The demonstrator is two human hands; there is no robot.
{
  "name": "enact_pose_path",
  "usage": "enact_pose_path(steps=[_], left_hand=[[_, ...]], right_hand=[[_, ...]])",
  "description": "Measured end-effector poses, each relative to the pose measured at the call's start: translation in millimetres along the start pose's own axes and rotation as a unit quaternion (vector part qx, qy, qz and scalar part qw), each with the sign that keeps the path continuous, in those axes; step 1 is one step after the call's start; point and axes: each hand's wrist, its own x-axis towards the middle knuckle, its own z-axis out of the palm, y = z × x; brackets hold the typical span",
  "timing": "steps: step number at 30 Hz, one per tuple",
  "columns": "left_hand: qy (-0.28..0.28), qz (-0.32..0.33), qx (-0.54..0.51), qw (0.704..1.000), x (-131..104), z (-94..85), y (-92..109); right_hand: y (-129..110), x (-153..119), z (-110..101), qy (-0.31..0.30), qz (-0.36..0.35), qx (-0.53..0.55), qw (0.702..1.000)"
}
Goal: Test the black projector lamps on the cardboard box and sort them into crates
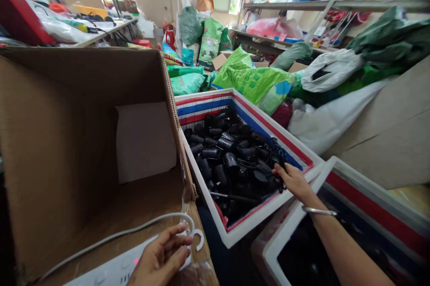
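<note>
My right hand (293,181), a metal bangle at its wrist, is closed on a black cable (280,160) at the right side of a white foam box (215,231). Inside that box, lined with red, white and blue striped sheeting, lies a heap of black cylindrical plastic pieces (231,160) with cords among them. Their exact kind is unclear. My left hand (164,252) rests over a white power strip (107,272) with a lit red light. Its fingers are loosely bent and apart, and nothing shows in them. A white cord (134,230) curves beside it.
A large cardboard box (43,143) opens toward me on the left, a pale sheet (146,143) inside. At lower right stands a second striped-lined foam box (336,163). Green and white sacks (248,75) pile up behind. Cluttered shelves (336,5) run along the right.
</note>
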Motion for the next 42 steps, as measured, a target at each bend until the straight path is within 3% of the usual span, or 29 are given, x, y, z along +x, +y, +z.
enact_pose_path(steps=[3,6,9,12,14,15,17,20,22,25,27,30,32,35,39,42], left_hand=[[-0.041,-0.007,-0.008,0.999,0,8.7,-2],[-0.067,-0.025,-0.039,0.997,3,20.3,-6],[-0.091,-0.072,-0.101,0.988,8,34.0,-8],[-0.211,-0.145,-0.213,0.943,10,43.3,-4],[-0.28,-0.142,-0.285,0.906,8,43.8,1],[-0.281,-0.123,-0.311,0.9,7,42.1,4],[-0.222,-0.062,-0.335,0.914,3,35.8,10],[-0.154,0.035,-0.324,0.933,-3,23.1,13],[-0.155,0.094,-0.308,0.934,-7,15.5,12],[-0.202,0.127,-0.248,0.939,-13,6.9,4],[-0.238,0.121,-0.208,0.941,-18,2.0,-1],[-0.233,0.118,-0.165,0.951,-28,-7.8,-6],[-0.216,0.113,-0.1,0.965,-35,-17.1,-7],[-0.182,0.062,0.025,0.981,-41,-32.6,-10],[-0.16,0.002,0.108,0.981,-44,-44.3,-12],[-0.122,0.036,0.224,0.966,-52,-39.2,-8]], right_hand=[[-35,-19,-37,0.034,-0.027,0.092,0.995],[-90,-41,-58,0.06,-0.082,0.213,0.972],[-149,-68,-68,0.049,-0.147,0.36,0.92],[-198,-98,-71,0.018,-0.181,0.493,0.851],[-216,-115,-69,-0.009,-0.179,0.546,0.818],[-220,-122,-67,-0.017,-0.172,0.564,0.808],[-216,-131,-58,-0.021,-0.153,0.575,0.803],[-192,-136,-33,-0.043,-0.096,0.539,0.836],[-175,-139,-11,-0.116,-0.025,0.523,0.844],[-159,-146,17,-0.243,0.046,0.536,0.807],[-156,-153,29,-0.322,0.038,0.537,0.779],[-157,-164,33,-0.408,0.006,0.516,0.753],[-158,-174,31,-0.432,-0.008,0.476,0.766],[-160,-192,29,-0.425,-0.002,0.407,0.809],[-164,-215,33,-0.418,-0.017,0.404,0.814],[-167,-230,41,-0.372,-0.061,0.313,0.872]])
